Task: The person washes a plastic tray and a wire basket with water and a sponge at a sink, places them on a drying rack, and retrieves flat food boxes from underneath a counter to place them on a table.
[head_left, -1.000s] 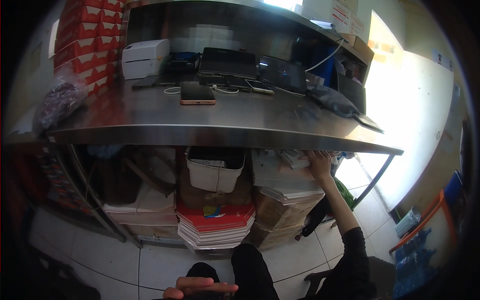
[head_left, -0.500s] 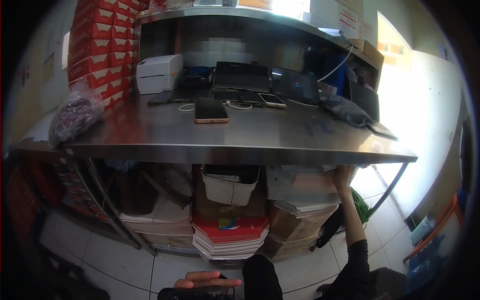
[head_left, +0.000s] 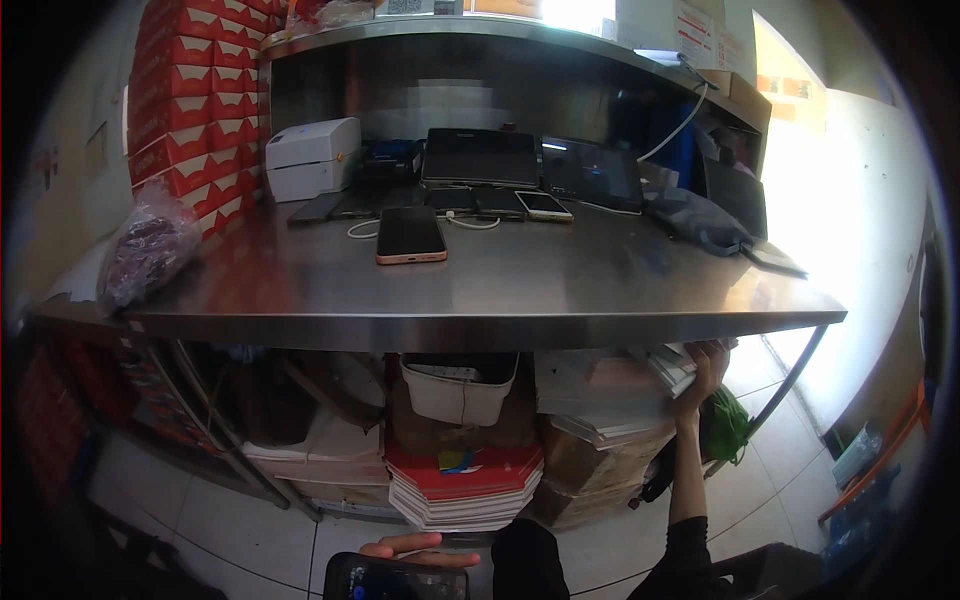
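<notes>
At the bottom edge, my left hand point(head_left: 410, 548) is wrapped round a dark phone point(head_left: 395, 580), with fingers showing along its far side. Under the tabletop at the right, my right hand point(head_left: 706, 368) grips white folded papers or flat cartons point(head_left: 670, 368), which tilt off the pile there. Just left of them lie a pale pink stack point(head_left: 618, 373) and a white box point(head_left: 560, 385). A brown carton point(head_left: 590, 475) sits below. The undersides of my right fingers are hidden.
The steel table point(head_left: 480, 290) bears an orange-edged phone point(head_left: 411, 235), tablets, a white printer point(head_left: 312, 160) and a plastic bag point(head_left: 150, 245). Below are a white bin point(head_left: 455, 395) and red-topped flat boxes point(head_left: 465, 475). A table leg point(head_left: 790, 375) stands right of a green bag point(head_left: 725, 425).
The view has shifted, so the table sits lower. My right hand has drawn papers up at a tilt beside the stack. More of the phone in my left hand shows.
</notes>
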Available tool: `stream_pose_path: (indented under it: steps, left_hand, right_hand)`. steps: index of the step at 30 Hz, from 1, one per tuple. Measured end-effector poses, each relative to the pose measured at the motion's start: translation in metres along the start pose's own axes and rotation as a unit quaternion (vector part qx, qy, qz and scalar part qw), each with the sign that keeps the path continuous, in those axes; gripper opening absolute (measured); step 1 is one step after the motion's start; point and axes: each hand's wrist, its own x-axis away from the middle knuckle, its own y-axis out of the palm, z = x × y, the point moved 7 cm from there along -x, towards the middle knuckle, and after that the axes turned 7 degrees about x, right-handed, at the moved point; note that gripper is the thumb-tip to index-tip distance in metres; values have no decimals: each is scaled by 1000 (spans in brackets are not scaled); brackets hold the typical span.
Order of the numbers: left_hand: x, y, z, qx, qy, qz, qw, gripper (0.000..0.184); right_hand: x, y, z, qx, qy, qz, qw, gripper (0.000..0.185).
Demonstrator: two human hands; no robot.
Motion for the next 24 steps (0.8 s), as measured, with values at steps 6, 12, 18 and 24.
stream_pose_path:
  steps: [6,12,18,24]
  left_hand:
    - [-8,-4,-7,-16,-17,-3,1000,46]
    - [-11,-10,-6,-12,-13,-7,1000,48]
    - [-3,-3,-5,-10,-16,-20,1000,50]
    - [19,11,3,-32,19,-36,999,56]
  right_hand:
    - [16,-19,-8,0,20,44,999,17]
    - [-1,-74,-15,46,-46,78,995,29]
    - [-7,-103,-35,65,-70,55,994,25]
    - [22,-96,-23,55,-60,-34,996,19]
